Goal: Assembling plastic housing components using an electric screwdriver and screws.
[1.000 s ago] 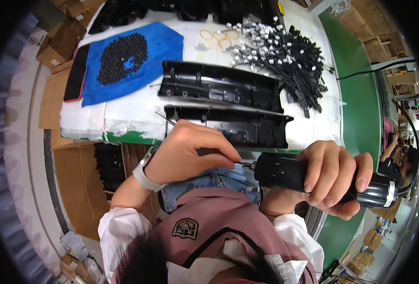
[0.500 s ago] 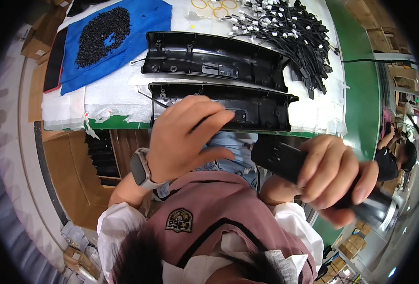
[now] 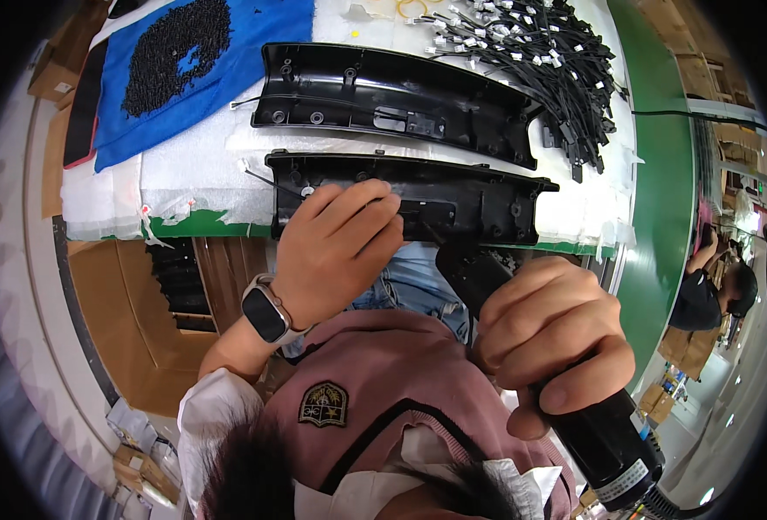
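Two long black plastic half-shells lie side by side, hollow side up. My left hand (image 3: 336, 234), a watch on its wrist, lies across the front edge of the near half-shell (image 3: 487, 212). Its fingers are curled and pressed together over the shell, with the tips inside it; the thumb is hidden. In my right hand (image 3: 561, 334) is a black corded electric screwdriver (image 3: 604, 451), its tip end pointing at the shell's front edge, right of my left fingers. The far half-shell (image 3: 479, 121) lies behind, with a thin cable sticking out at its left end.
Many small black screws (image 3: 180, 52) lie on a blue cloth (image 3: 262, 22) at the back left. A heap of black cables with white connectors (image 3: 565, 78) sits at the back right. An open cardboard box (image 3: 123, 321) stands below the left table edge. Another person (image 3: 704, 286) is at far right.
My right hand has brought the screwdriver leftward, its tip end now close to the near half-shell. My left fingers have drawn together and curled onto that shell.
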